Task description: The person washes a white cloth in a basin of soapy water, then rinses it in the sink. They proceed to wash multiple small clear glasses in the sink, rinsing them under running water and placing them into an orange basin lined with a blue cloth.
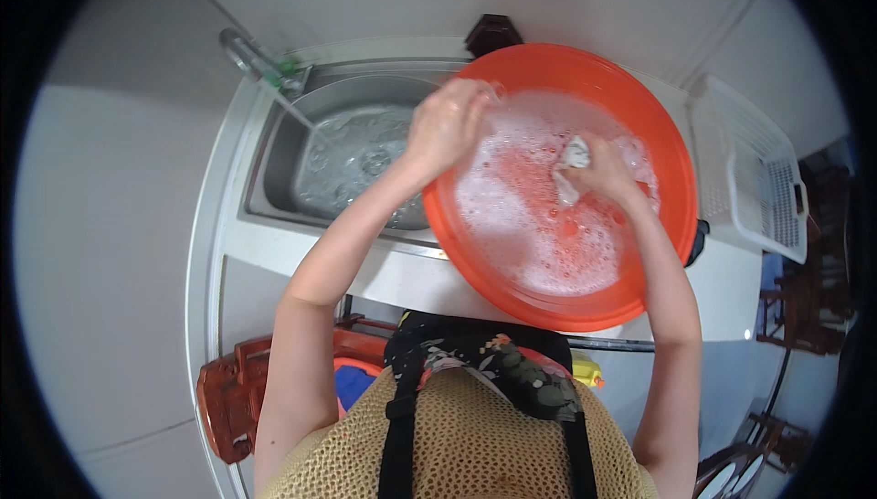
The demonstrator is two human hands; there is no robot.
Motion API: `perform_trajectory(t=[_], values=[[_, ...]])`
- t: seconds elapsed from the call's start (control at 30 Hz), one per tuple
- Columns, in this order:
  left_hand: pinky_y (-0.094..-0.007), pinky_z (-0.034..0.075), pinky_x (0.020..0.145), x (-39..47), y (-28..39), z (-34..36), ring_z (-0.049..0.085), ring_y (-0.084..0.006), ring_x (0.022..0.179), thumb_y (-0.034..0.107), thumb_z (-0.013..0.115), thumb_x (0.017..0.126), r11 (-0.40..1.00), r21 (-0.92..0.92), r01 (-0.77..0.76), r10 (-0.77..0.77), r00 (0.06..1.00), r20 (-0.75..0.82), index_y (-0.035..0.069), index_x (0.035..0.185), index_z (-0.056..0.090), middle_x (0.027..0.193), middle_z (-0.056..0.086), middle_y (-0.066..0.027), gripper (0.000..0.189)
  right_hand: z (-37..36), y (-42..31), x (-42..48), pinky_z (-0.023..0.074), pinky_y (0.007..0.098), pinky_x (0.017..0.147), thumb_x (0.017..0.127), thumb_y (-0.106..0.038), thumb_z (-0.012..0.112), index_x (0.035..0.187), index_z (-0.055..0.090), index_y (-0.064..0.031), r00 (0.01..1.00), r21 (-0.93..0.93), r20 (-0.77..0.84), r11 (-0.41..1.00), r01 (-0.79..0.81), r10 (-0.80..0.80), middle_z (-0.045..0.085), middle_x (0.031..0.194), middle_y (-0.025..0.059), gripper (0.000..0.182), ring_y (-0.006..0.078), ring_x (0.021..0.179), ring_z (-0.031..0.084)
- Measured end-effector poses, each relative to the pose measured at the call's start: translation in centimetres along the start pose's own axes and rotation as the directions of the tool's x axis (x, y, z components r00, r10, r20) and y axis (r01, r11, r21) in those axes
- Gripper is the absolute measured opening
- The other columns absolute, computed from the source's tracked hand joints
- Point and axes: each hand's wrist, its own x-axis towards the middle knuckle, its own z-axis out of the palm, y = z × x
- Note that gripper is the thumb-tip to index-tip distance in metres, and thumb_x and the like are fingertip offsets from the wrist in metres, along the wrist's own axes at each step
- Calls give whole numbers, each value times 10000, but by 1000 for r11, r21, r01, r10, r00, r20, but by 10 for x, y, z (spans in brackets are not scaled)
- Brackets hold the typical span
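Observation:
A large orange plastic basin holds soapy water topped with white foam. My left hand is over the basin's left rim, its fingers curled around a small clear object, too blurred to name surely. Inside the basin, my right hand grips a wet white cloth at the level of the foam. Whatever lies under the suds is hidden.
Water runs from a metal faucet into the stainless steel sink on the left. A white plastic basket stands right of the basin. Behind the basin is a dark object. Below the counter sits a reddish-brown piece of furniture.

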Motion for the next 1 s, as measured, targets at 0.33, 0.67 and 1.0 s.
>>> perform_trajectory(t=[0.33, 0.67, 1.0], values=[[-446, 486, 753, -200, -249, -42, 642, -376, 923, 258, 527, 904, 601, 484, 635, -753, 654, 77, -20, 1121, 597, 964, 662, -227, 359, -22, -29, -16, 487, 397, 747, 663, -198, 743, 940, 574, 13, 996, 74, -51, 995, 71, -67, 643, 828, 200, 387, 332, 825, 650], [-368, 461, 894, -148, -232, -14, 557, -296, 1097, 143, 588, 857, 734, 168, 658, -662, 749, -38, 0, 1296, 491, 1157, 582, -205, 472, -38, -6, -12, 500, 409, 759, 659, -284, 762, 967, 614, 0, 996, 14, -61, 997, -71, 71, 664, 896, 201, 445, 328, 875, 657], [-436, 419, 995, 0, -29, 61, 486, -380, 1211, 396, 598, 861, 998, -42, -39, 56, 802, 595, -9, 1308, 456, 1312, 489, -243, 620, -46, 34, 27, 503, 409, 859, 643, -356, 767, 1151, 570, 35, 900, 80, -417, 991, -105, 129, 658, 1030, 218, 670, 346, 984, 637]])
